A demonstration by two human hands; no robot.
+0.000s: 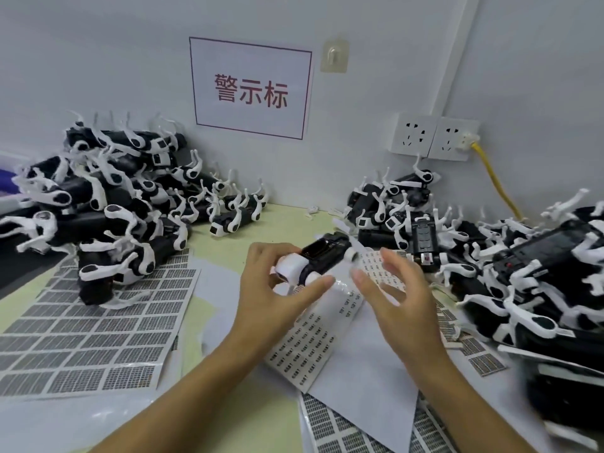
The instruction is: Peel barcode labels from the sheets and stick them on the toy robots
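Desk (281, 220), toy-robot piles either side of the label sheet (313, 335). Above the sheet, my left hand (277, 289) grips one toy robot (322, 256); my right hand (395, 289) hovers beside it, fingers spread, empty. Step: labelling. Next, probably: peel a barcode and press it on.

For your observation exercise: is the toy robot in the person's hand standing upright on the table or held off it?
Held off it. The left hand grips the toy robot lying tilted above the label sheet.
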